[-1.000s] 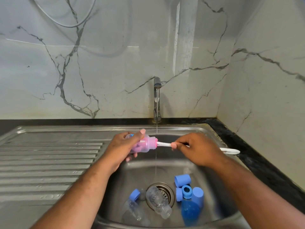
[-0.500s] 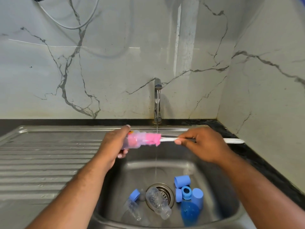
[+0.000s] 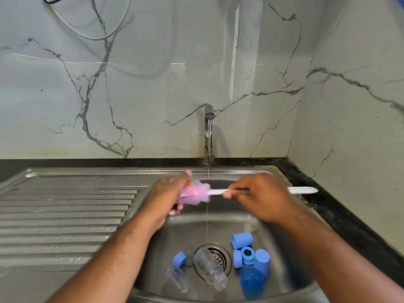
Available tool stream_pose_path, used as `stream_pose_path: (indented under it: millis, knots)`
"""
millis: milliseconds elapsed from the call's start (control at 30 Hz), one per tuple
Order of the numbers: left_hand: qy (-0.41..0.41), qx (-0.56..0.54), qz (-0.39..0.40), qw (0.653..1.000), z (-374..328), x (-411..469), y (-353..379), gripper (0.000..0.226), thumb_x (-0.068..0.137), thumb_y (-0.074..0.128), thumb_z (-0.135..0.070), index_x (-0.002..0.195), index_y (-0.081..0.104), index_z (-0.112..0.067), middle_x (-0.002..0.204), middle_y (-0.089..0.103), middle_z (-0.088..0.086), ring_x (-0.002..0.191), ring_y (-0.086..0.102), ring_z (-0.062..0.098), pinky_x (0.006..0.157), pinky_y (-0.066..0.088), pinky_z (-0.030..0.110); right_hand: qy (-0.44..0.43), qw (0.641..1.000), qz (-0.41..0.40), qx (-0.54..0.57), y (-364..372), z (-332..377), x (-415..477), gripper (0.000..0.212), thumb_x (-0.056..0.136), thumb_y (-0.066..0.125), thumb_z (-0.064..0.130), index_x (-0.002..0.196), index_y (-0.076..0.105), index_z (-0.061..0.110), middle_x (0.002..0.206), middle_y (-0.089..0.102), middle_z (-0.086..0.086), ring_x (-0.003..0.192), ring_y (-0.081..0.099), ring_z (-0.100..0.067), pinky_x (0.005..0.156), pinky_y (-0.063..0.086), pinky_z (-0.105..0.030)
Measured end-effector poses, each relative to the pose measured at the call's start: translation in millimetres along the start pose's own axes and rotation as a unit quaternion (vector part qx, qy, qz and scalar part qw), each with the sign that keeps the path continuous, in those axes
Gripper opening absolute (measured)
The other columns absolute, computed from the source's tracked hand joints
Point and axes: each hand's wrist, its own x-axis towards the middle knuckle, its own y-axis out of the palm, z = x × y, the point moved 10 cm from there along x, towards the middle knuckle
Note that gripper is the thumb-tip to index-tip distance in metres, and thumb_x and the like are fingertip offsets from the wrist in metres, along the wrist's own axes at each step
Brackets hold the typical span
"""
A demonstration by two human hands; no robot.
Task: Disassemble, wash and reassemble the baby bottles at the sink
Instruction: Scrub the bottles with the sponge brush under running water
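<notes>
Baby bottle (image 3: 185,196) is lying sideways above the sink (image 3: 231,224) w/ L hand (image 3: 165,199) gripping it, fingers curled round, while R hand (image 3: 262,197) is pinching the brush (image 3: 302,190) handle, pink sponge end in the bottle.

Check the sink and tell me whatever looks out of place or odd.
One thing: a clear bottle lies on its side across the drain, partly covering the strainer while the tap runs, which may slow draining. Otherwise normal: the left hand grips a small bottle, the right hand holds the brush handle.
</notes>
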Motion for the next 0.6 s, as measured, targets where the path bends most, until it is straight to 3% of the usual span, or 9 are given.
stream_pose_path:
  millis: [167, 300, 367, 433, 500, 600]
  knots:
    - [0.034, -0.009, -0.012, 0.999, -8, 3, -3, 0.05, 0.085, 0.072, -0.055, 0.097, 0.074, -0.006, 0.073, 0.065, 0.01, 0.055, 0.048, 0.016, 0.045, 0.03, 0.023, 0.032, 0.999, 0.007, 0.017, 7, -10, 2, 0.024, 0.09, 0.065, 0.06, 0.1, 0.078, 0.042, 0.077, 0.068, 0.017, 0.077, 0.061, -0.005, 0.072, 0.05, -0.029]
    - [0.026, -0.164, -0.197, 0.966, -7, 8, -73, 0.044, 0.071, 0.084, -0.048, 0.087, 0.072, -0.01, 0.069, 0.061, 0.008, 0.047, 0.04, 0.012, 0.042, 0.028, 0.021, 0.071, 0.997, -0.001, 0.01, -15, -41, 2, 0.022, 0.091, 0.067, 0.055, 0.094, 0.078, 0.038, 0.085, 0.072, 0.016, 0.081, 0.063, -0.006, 0.072, 0.048, -0.026]
    - [0.024, -0.165, -0.265, 0.95, -4, 1, -98, 0.041, 0.068, 0.089, -0.042, 0.086, 0.068, -0.011, 0.071, 0.06, 0.005, 0.052, 0.044, 0.012, 0.047, 0.035, 0.023, 0.099, 0.995, -0.028, -0.008, -31, -65, 1, 0.021, 0.092, 0.066, 0.052, 0.086, 0.076, 0.035, 0.086, 0.073, 0.013, 0.082, 0.064, -0.011, 0.076, 0.052, -0.031]
    - [0.055, -0.105, -0.235, 0.965, -11, 0, -91, 0.044, 0.063, 0.091, -0.035, 0.091, 0.068, -0.011, 0.078, 0.064, 0.005, 0.06, 0.055, 0.012, 0.053, 0.045, 0.018, 0.111, 0.991, -0.058, 0.036, -38, -77, 0, 0.026, 0.095, 0.065, 0.045, 0.075, 0.069, 0.029, 0.079, 0.071, 0.006, 0.076, 0.064, -0.017, 0.071, 0.051, -0.033]
    - [0.1, -0.042, -0.146, 0.983, -18, 2, -62, 0.049, 0.061, 0.094, -0.022, 0.103, 0.069, -0.014, 0.089, 0.071, 0.002, 0.073, 0.064, 0.011, 0.063, 0.052, 0.017, 0.098, 0.99, -0.059, 0.084, -31, -70, 2, 0.028, 0.098, 0.065, 0.036, 0.071, 0.063, 0.028, 0.071, 0.068, 0.003, 0.069, 0.062, -0.018, 0.065, 0.046, -0.032]
    - [0.151, 0.032, -0.059, 0.986, -20, 4, -27, 0.053, 0.067, 0.092, -0.007, 0.111, 0.069, -0.026, 0.098, 0.072, -0.007, 0.082, 0.066, 0.005, 0.07, 0.056, 0.021, 0.037, 0.989, -0.053, 0.132, -20, -45, 5, 0.015, 0.099, 0.064, 0.028, 0.088, 0.066, 0.039, 0.075, 0.065, 0.01, 0.068, 0.057, -0.01, 0.064, 0.043, -0.026]
